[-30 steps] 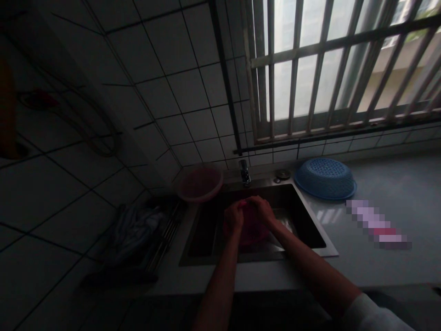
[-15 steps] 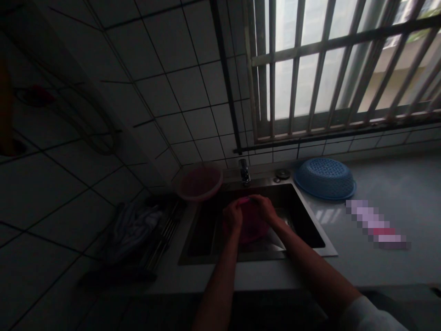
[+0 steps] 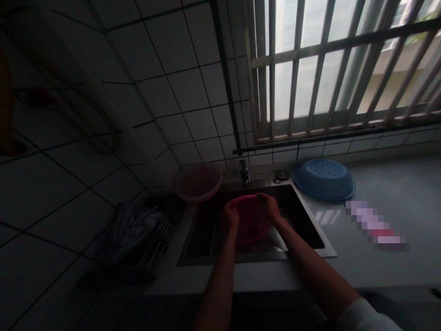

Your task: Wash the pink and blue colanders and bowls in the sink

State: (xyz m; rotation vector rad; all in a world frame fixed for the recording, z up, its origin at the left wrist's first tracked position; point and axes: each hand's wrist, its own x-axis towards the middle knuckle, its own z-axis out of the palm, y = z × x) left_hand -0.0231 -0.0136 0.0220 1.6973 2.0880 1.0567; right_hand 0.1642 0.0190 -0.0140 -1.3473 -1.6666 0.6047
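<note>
Faucet [image 3: 244,174] is standing behind the steel sink [image 3: 262,256]; a perforated blue basket [image 3: 325,180] is lying upturned alongside. My left hand [image 3: 230,214] and right hand [image 3: 269,205] are pinching a round pink basin [image 3: 253,219] by its rim, apparently inside the sink.

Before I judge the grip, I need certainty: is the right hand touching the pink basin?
Touching. In the head view, the right hand grips the pink basin at its far edge.
</note>
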